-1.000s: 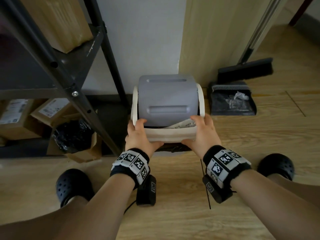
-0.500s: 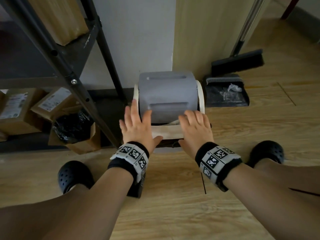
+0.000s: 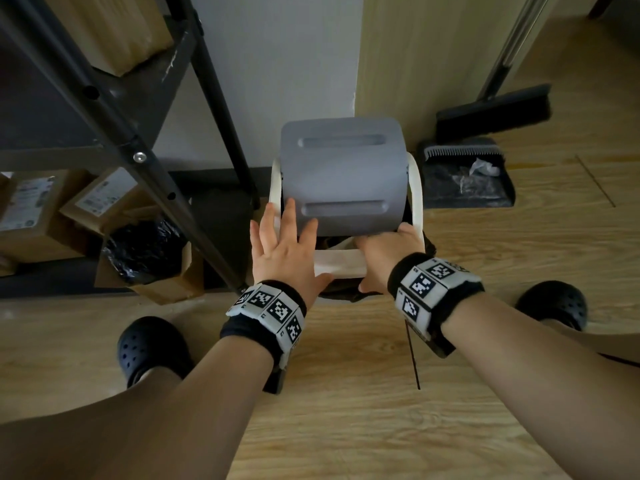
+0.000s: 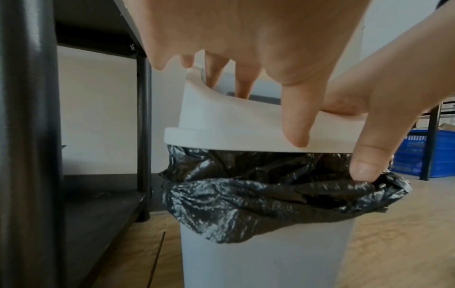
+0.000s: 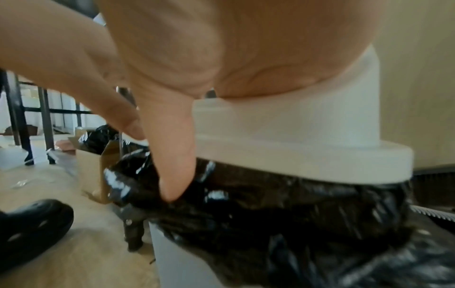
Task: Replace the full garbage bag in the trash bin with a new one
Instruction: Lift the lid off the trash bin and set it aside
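Observation:
The trash bin (image 4: 265, 253) stands against the wall, topped by a white lid frame (image 3: 341, 265) with a grey swing flap (image 3: 343, 181). A black garbage bag (image 4: 270, 194) is folded out over the bin's rim under the frame. My left hand (image 3: 282, 244) lies spread on the frame's left front, its fingers straight on the flap and its thumb down the frame's front. My right hand (image 3: 388, 251) grips the frame's front right, with its fingers curled over the edge into the opening. Its thumb (image 5: 172, 165) presses into the bag below the frame.
A black metal shelf (image 3: 114, 109) with cardboard boxes stands close on the left; by its leg is a carton holding a black bag (image 3: 149, 251). A broom and dustpan (image 3: 467, 178) sit to the right of the bin. My black shoes (image 3: 152, 348) flank my arms on the wooden floor.
Half a second ago both hands lay flat on the lid. The right hand has since curled its fingers over the frame's front edge; the left stays spread.

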The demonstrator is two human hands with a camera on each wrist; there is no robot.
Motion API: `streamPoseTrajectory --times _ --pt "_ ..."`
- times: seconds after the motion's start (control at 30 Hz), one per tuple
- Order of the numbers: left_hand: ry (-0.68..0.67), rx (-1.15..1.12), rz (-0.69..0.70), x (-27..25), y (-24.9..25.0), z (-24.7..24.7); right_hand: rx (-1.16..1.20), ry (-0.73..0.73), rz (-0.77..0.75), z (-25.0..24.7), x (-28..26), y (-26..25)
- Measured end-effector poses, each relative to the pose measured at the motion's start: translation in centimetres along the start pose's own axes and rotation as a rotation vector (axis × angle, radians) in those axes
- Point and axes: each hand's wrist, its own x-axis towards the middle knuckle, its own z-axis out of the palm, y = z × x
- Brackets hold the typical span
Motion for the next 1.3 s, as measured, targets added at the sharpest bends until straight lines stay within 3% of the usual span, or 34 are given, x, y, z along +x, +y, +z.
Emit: streamPoseTrajectory --times 0.13,0.33,0.4,0.53,0.63,0.8,0.93,1.07,1.2,1.3 --pt "-0.013 0.014 -0.013 0.0 0.2 -0.1 -0.040 -0.174 0.060 -1.1 0.8 -0.3" --pt "-0.023 -0.003 -0.016 -0.3 0.1 -0.1 -0.010 -0.171 0.113 -1.8 0.5 -0.9" --pt "0.015 -0.054 -0.010 -0.3 -0.1 -0.1 0.045 -0.061 0.106 -1.5 -0.4 -0.9" --pt "0.146 -0.232 -0.048 -0.1 -0.3 -0.5 0.201 0.360 0.075 -0.8 -1.9 -0.7" --pt "0.097 -0.371 -0.090 0.7 -1.2 -0.9 0.287 0.545 0.082 -0.6 -2.2 -0.1" --pt "0.015 -0.450 -0.084 1.2 -1.7 -0.8 0.237 0.431 0.072 -0.5 -1.5 1.8" --pt "0.053 -0.566 -0.112 0.9 -1.5 -1.1 0.279 0.443 0.071 -0.2 -1.3 2.0" --pt "0.066 -0.694 -0.201 1.4 -1.8 -1.4 0.545 0.572 0.153 0.0 -1.3 2.0" --pt "0.052 -0.817 -0.255 1.9 -2.0 -1.2 0.960 0.426 0.298 -0.4 -1.2 2.5" --pt "0.076 -0.876 -0.257 2.1 -2.0 -1.3 1.030 0.412 0.332 -0.4 -0.8 2.9"
